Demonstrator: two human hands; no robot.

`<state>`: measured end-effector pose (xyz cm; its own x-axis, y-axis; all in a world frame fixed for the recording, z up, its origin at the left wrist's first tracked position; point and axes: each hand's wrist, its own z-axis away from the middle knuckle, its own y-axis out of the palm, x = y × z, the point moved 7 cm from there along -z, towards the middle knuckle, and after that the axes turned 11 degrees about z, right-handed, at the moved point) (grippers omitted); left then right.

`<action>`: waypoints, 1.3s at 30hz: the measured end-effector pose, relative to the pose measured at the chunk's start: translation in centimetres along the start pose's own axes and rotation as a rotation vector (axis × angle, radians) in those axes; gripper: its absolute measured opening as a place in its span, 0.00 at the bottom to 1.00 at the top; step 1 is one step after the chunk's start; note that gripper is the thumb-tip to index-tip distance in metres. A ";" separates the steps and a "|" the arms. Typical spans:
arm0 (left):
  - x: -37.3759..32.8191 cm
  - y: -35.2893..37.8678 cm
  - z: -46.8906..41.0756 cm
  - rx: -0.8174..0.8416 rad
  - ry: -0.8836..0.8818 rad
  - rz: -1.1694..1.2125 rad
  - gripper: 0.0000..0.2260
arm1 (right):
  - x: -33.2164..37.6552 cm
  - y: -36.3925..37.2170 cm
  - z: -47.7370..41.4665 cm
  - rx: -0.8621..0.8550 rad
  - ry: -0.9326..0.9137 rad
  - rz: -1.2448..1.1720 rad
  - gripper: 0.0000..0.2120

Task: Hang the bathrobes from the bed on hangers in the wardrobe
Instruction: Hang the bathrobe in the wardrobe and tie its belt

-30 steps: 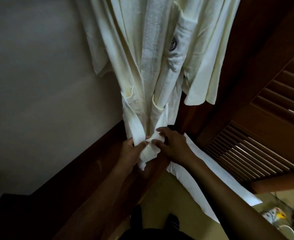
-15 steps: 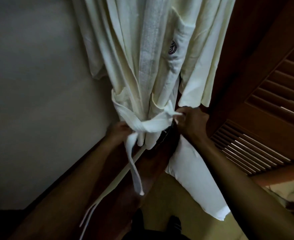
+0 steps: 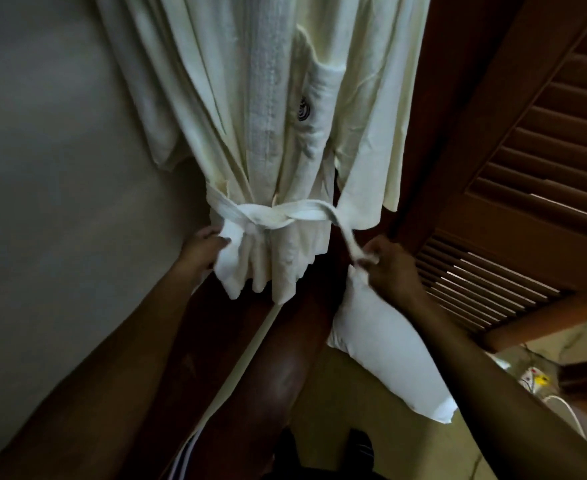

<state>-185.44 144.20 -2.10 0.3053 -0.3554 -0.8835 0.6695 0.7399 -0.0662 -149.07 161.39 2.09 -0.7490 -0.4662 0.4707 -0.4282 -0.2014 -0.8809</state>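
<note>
The left hand [image 3: 202, 249] grips the bathrobe [image 3: 250, 98] (below its belt [image 3: 250, 216]); right hand [image 3: 389, 268] pinches the belt's end.

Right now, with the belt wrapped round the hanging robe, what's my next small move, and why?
Probably draw both hands apart to snug the knot. The belt wraps the robe and crosses once in front, and the crossing looks loose. The right hand pinches one end, out to the right; the left hand seems to grip the other end.
</note>
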 end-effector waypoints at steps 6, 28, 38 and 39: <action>2.3 1.7 2.7 0.196 0.012 -0.041 0.17 | 5.6 8.5 3.2 0.739 -0.274 0.164 0.09; -0.6 -1.0 3.3 -0.059 0.136 0.061 0.08 | 12.0 0.5 -5.9 -0.186 -0.103 0.043 0.09; 0.6 1.1 4.4 0.121 0.192 -0.625 0.11 | 12.9 5.2 -2.3 0.038 -0.318 -0.016 0.12; 0.9 0.9 4.7 0.113 0.215 -0.631 0.11 | 12.9 6.4 -1.6 0.061 -0.338 -0.017 0.13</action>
<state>-181.35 141.88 -0.74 -0.3016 -0.5694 -0.7647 0.7455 0.3592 -0.5615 -162.26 155.46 2.65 -0.5277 -0.7195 0.4514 -0.4007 -0.2578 -0.8792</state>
